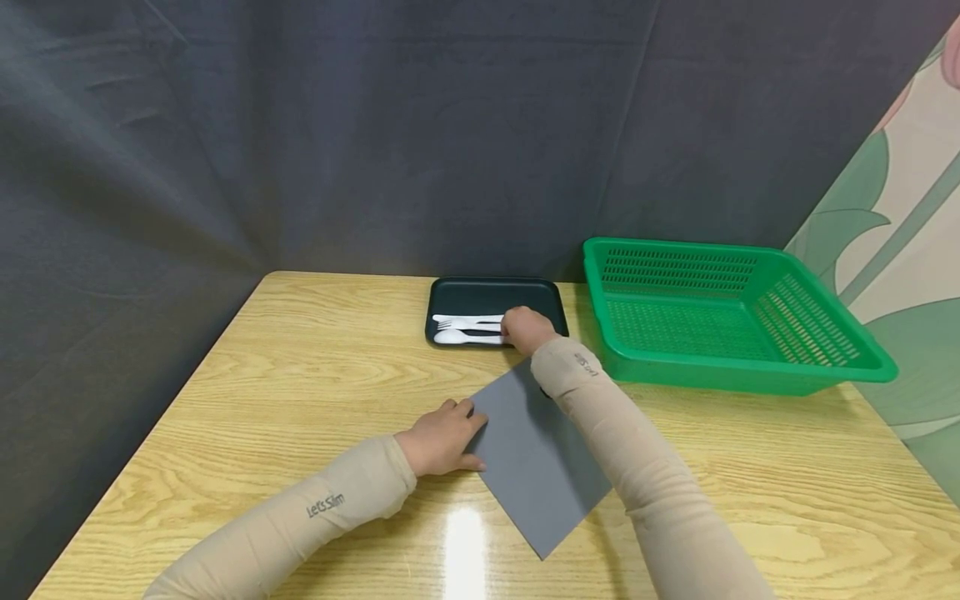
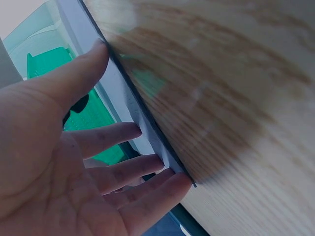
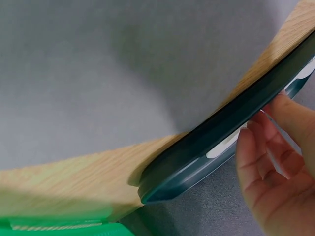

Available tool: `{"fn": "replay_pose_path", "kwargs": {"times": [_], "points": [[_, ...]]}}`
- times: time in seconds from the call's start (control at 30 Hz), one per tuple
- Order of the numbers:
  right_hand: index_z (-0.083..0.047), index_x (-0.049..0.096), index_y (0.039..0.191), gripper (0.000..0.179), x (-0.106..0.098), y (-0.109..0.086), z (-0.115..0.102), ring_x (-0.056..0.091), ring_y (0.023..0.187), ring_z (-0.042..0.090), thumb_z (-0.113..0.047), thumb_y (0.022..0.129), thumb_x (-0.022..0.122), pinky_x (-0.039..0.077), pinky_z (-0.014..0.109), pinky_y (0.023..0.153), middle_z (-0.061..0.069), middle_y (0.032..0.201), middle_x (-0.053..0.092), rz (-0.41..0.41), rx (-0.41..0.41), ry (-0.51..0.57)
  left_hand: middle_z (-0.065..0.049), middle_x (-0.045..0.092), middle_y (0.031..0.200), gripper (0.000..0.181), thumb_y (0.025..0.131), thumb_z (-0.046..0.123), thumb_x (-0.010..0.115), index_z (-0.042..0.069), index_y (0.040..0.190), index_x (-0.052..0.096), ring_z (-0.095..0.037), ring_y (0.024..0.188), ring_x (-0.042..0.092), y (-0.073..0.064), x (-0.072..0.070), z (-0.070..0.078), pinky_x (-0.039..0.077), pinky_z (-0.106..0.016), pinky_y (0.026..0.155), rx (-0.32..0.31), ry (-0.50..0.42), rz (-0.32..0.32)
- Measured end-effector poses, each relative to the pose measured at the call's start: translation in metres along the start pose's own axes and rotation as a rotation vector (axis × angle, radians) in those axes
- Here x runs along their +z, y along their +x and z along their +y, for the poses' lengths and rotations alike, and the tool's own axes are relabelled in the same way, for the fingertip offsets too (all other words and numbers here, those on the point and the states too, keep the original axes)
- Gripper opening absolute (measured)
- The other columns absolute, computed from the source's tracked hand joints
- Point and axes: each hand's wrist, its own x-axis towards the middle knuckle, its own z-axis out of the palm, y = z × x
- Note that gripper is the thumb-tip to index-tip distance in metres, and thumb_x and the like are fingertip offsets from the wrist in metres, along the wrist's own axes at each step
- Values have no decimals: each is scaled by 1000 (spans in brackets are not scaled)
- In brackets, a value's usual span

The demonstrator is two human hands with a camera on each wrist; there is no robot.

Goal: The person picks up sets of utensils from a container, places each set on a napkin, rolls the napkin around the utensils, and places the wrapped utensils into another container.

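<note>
A dark grey sheet [image 1: 536, 458] lies turned at an angle on the table. My left hand [image 1: 444, 437] touches its left corner with spread fingers, the thumb and fingertips along the edge in the left wrist view. Behind the sheet is a black tray [image 1: 495, 293] holding a white plastic spoon [image 1: 452, 337], a fork [image 1: 447, 326] and a knife [image 1: 457, 318], side by side. My right hand [image 1: 527, 329] reaches over the tray's front right and pinches the spoon by its handle. Its fingers cover the handle ends, so the exact grip is partly hidden.
A green plastic basket [image 1: 720, 371] with slotted walls stands to the right of the tray, close beside it. The wooden table [image 1: 322, 350] meets a dark cloth [image 1: 450, 142] at the back. A flower-patterned wall [image 1: 907, 250] is on the right.
</note>
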Motion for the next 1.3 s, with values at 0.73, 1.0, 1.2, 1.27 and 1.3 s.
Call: {"fn": "replay_pose_path", "kwargs": {"times": [0.73,1.0,1.2,1.27,1.3], "points": [[-8,66,92,8,-2,1,0,56,77,17,-14,91,60,47,29,67,8,93,65,5,44,55,-14,51,125,62,82,44,67,5,128,53,-29,112,52,-1,-1,0,52,-37,86,1,-14,-8],[-8,64,93,8,-3,-1,-1,57,77,18,-15,91,61,47,29,68,9,93,65,5,45,67,-14,52,123,61,82,43,68,5,127,53,-28,112,52,-2,-2,1,53,-37,85,-2,-20,-7],[-8,66,100,13,-5,-2,-2,59,84,19,-16,92,60,50,32,74,9,101,66,-10,47,62,-14,51,123,61,82,43,68,5,127,53,-28,111,52,-1,-1,0,53,-37,85,-2,-25,-8],[-8,67,101,14,-6,-2,-1,60,85,19,-16,92,59,50,32,74,9,101,66,-13,46,62,-14,51,124,62,82,43,68,5,128,53,-28,111,52,0,-1,0,53,-37,85,-4,-25,-12],[-8,67,100,14,-6,-2,-1,60,85,19,-15,92,59,50,32,74,9,101,66,-13,46,63,-14,51,124,62,82,44,67,5,128,53,-28,112,51,0,-1,0,52,-37,85,-6,-26,-13]]}}
